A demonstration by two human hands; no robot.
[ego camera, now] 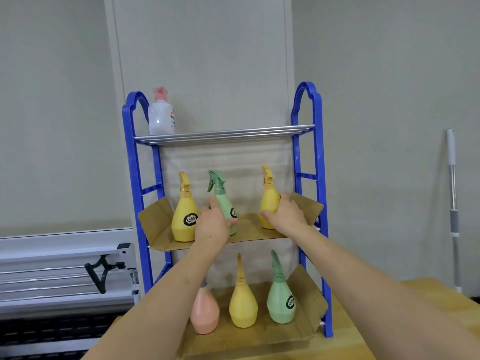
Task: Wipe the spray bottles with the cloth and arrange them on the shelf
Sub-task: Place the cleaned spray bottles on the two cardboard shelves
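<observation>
A blue shelf rack [309, 157] stands on a wooden table. On its middle tier, lined with cardboard [249, 227], stand a yellow spray bottle [183, 214], a green spray bottle [223, 198] and a second yellow spray bottle [268, 201]. My left hand [213, 224] wraps the green bottle's body. My right hand [288, 214] grips the right yellow bottle from its right side. The bottom tier holds a pink bottle [205, 313], a yellow bottle [242, 305] and a green bottle [281, 300]. No cloth is in view.
A clear bottle with a pink cap [161, 118] stands at the left of the top metal tier [226, 133]. A mop handle [453, 203] leans against the wall at right. A grey metal frame [65, 268] lies at left, beyond the table [389, 320].
</observation>
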